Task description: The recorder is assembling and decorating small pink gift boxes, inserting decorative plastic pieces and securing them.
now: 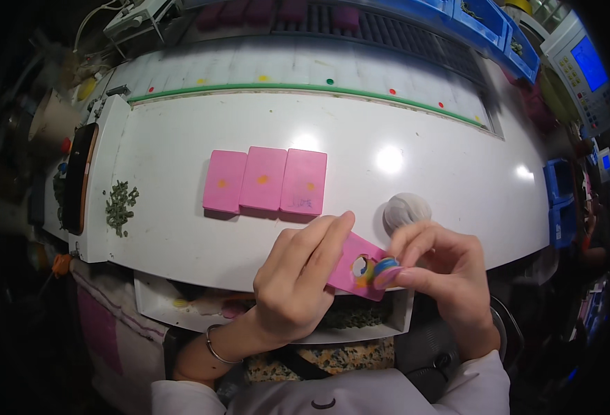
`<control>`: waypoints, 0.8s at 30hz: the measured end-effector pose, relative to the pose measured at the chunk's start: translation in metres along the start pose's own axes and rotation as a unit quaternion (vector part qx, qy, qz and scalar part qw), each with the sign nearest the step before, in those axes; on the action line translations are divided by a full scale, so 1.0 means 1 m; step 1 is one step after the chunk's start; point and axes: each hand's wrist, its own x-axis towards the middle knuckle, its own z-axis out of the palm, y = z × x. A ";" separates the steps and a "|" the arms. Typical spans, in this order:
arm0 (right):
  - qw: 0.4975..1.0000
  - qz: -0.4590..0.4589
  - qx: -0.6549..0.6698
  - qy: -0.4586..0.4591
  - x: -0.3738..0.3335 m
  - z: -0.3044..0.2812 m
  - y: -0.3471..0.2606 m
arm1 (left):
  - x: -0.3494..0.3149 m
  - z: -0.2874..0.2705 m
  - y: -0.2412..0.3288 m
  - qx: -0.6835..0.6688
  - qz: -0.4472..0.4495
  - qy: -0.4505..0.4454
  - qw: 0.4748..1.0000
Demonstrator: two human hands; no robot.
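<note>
The left hand [298,277] grasps a pink slab [357,249] by its left side, and the right hand [450,266] pinches a small blue-and-pink bit [388,265] between thumb and fingertips at the slab's right end — blur there hides whether the bit is separate or joined on. The slab is held tilted above the near edge of the white table [360,162], its round, yellow-edged spot facing up. With both hands on it, the work on this slab looks under way and unfinished. Whether the slabs lying beyond are done or waiting, I cannot tell; each bears a yellow mark, and the right one has handwriting too. Counting outward: one slab is in hand, with one small bit; one whitish round object [408,207] sits just beyond the right hand; three pink slabs [263,162] lie side by side in the table's middle, farther off and to the left. One heap of green bits [119,207] lies at the far left, beside one dark phone-like object [82,178]. One drawer [154,304] below the near edge holds more green bits — too many to count. Along the far side, about five pink blocks [260,10] show.
</note>
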 end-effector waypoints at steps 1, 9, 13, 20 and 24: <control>1.000 0.001 -0.002 0.002 -0.001 0.001 0.002 | 0.000 0.001 0.000 0.003 0.019 0.007 1.000; 0.987 0.107 0.123 0.008 0.002 0.017 0.008 | -0.003 0.001 -0.004 -0.026 0.058 0.026 0.998; 0.985 0.112 0.133 -0.020 0.000 0.015 0.015 | -0.003 0.005 -0.007 -0.027 0.079 0.023 0.996; 0.984 0.173 0.046 -0.011 0.004 0.017 0.007 | -0.005 -0.002 0.004 -0.015 0.052 -0.056 0.997; 0.986 0.159 0.055 -0.011 0.002 0.013 0.022 | -0.005 0.005 0.003 -0.012 0.058 -0.050 0.997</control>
